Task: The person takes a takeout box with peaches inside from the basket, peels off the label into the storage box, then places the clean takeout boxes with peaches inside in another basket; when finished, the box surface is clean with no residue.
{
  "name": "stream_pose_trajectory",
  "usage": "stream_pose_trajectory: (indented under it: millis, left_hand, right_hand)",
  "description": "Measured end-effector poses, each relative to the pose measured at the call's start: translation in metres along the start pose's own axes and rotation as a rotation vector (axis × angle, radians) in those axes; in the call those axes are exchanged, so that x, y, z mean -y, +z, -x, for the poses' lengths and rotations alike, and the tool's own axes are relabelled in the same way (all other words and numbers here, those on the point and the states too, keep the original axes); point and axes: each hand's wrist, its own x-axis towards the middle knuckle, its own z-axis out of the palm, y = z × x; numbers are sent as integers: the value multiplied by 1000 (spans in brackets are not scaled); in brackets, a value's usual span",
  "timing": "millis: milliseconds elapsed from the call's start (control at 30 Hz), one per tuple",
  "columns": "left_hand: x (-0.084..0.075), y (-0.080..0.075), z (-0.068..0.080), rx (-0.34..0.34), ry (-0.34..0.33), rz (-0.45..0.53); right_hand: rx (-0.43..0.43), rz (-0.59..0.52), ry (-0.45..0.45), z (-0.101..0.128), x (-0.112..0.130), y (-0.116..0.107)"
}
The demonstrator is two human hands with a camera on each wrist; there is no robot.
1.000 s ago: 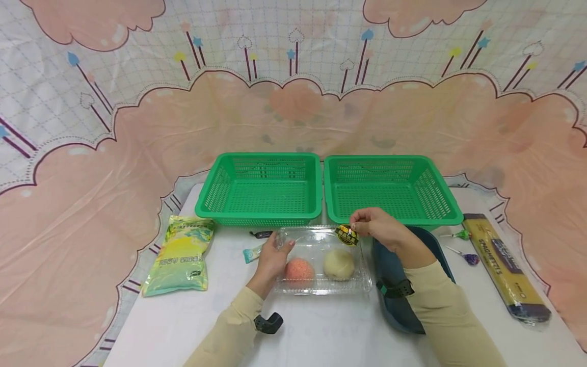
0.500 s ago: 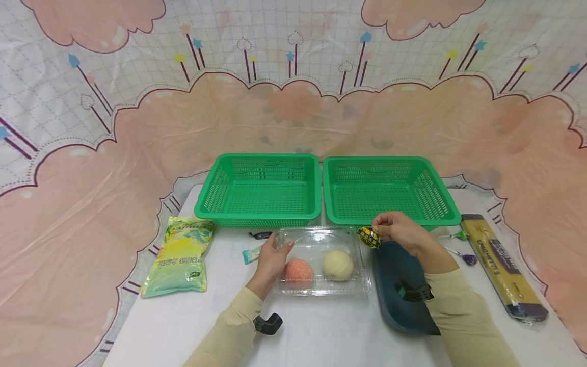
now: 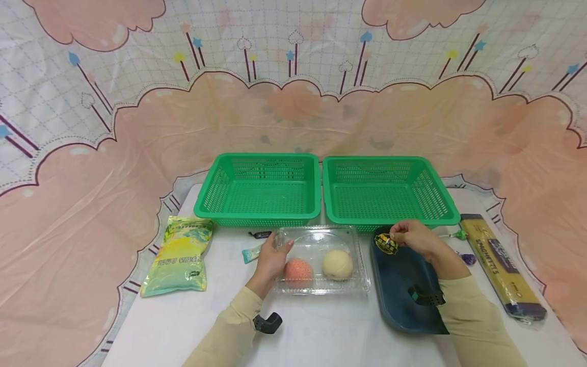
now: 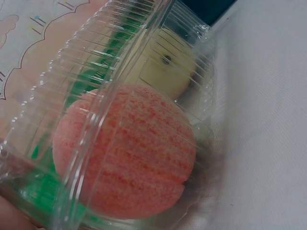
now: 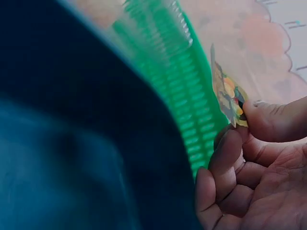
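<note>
In the head view my left hand (image 3: 270,264) grips the left side of a clear plastic clamshell box (image 3: 321,242), thumb over the lid. Inside lie a pinkish peach (image 3: 298,270) and a pale yellow round fruit (image 3: 338,264); the left wrist view shows the peach (image 4: 129,153) close up through the ribbed plastic. My right hand (image 3: 418,239) pinches a black and yellow sticker (image 3: 385,243) above the far end of a dark blue tray (image 3: 399,295). In the right wrist view the sticker (image 5: 229,93) is held between thumb and finger.
Two green baskets (image 3: 257,220) stand side by side at the back. On the left lies a yellow-green bag (image 3: 179,257), with two small wrapped sweets (image 3: 251,254) near the box. Lollipops (image 3: 460,234) and a spaghetti packet (image 3: 502,267) lie on the right.
My right hand has carried the sticker rightward and slightly nearer, from over the box's back right corner to over the blue tray. The left hand and the box have stayed put.
</note>
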Motion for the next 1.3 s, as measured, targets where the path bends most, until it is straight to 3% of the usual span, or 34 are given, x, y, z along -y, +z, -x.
stream_pose_trajectory:
  millis: [500,767,1067,1167,1300]
  left_hand:
    - [-2,-1,-1,8,-6,-12]
    - [-2,-3,-1,4,-5,-9]
    - [-4,-3,0,19,-11,7]
    - [-4,-3,0,17,-12,8]
    - [-4,-2,0,16,-18,7]
  right_hand:
    - [15,191,112,-7,-36,-1]
    - [23,257,176,-14,-43,3]
    - [50,301,148,-24,-54,12]
    - [37,330,113,-26,-57,15]
    - [7,395,134,-27,-57,17]
